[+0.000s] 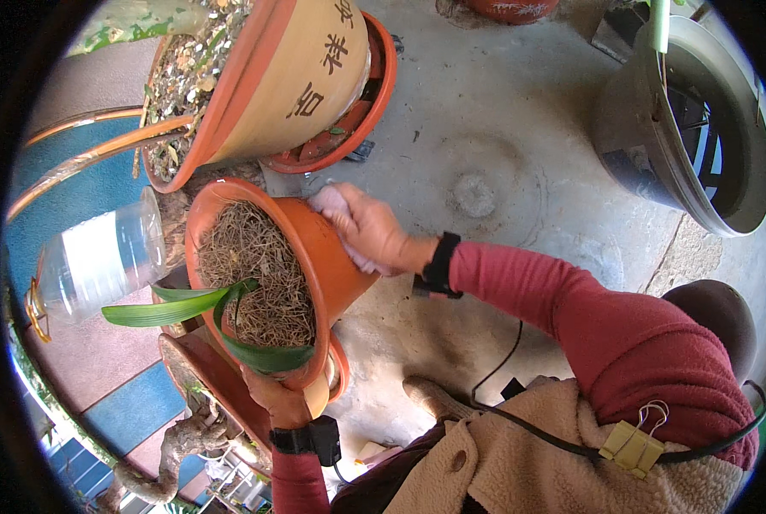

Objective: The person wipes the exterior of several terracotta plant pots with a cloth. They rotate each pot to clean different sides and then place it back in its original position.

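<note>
An orange plant pot [322, 257] leans with its mouth towards the left, holding dry, straw-like fibre [261, 276] and a plant with a few long green leaves [164, 310]. My right hand [373, 228] grips a pale pinkish cloth [333, 200] and presses it against the pot's outer side; the hand is slightly blurred. At the pot's lower rim is my left hand [277, 398], its fingers partly hidden behind the rim and a leaf. Both wrists wear black bands.
A large beige pot bearing characters [293, 83] stands on a red saucer [379, 83] above. Left is a clear plastic bottle [100, 260]. A grey bucket with dark liquid [640, 141] stands right. Another pot [228, 392] with a gnarled trunk [174, 450] is below.
</note>
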Demonstrator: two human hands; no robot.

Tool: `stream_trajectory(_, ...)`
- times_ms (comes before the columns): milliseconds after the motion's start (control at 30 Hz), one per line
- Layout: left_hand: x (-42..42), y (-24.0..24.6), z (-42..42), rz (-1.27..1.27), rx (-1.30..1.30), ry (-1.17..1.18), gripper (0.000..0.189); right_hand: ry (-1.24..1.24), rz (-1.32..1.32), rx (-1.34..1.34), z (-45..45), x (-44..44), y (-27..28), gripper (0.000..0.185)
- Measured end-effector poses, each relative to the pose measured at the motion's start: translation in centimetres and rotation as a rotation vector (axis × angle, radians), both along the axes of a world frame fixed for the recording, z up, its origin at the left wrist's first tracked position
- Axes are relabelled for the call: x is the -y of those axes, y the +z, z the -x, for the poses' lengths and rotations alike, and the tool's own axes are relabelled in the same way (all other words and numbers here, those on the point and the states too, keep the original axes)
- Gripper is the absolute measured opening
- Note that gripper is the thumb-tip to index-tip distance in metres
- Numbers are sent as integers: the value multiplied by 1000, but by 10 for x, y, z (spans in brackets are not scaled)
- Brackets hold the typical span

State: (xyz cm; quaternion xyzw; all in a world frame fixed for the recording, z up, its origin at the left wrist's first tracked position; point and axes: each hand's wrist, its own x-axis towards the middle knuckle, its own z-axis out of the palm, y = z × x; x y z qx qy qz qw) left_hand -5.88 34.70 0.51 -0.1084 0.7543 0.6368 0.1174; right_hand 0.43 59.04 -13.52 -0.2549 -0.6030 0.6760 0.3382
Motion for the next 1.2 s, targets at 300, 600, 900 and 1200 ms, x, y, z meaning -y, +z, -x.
stream_trajectory(300, -18, 8, -13, 66, -55, -47, 46, 140, 554, 354, -48, 59, -31, 31)
stream_trajectory(600, -12, 3, -3, 17, -20, 78, 51, 19, 499, 351, -28, 24, -8, 39)
stream_trajectory(900, -11, 2, -1, -123, 37, 30, 49, -498, -80, 213, -29, 79, -1, 32)
stream_trajectory(1200, -24, 7, -9, -10, 11, 121, 52, -112, 125, 195, -38, 77, -2, 46)
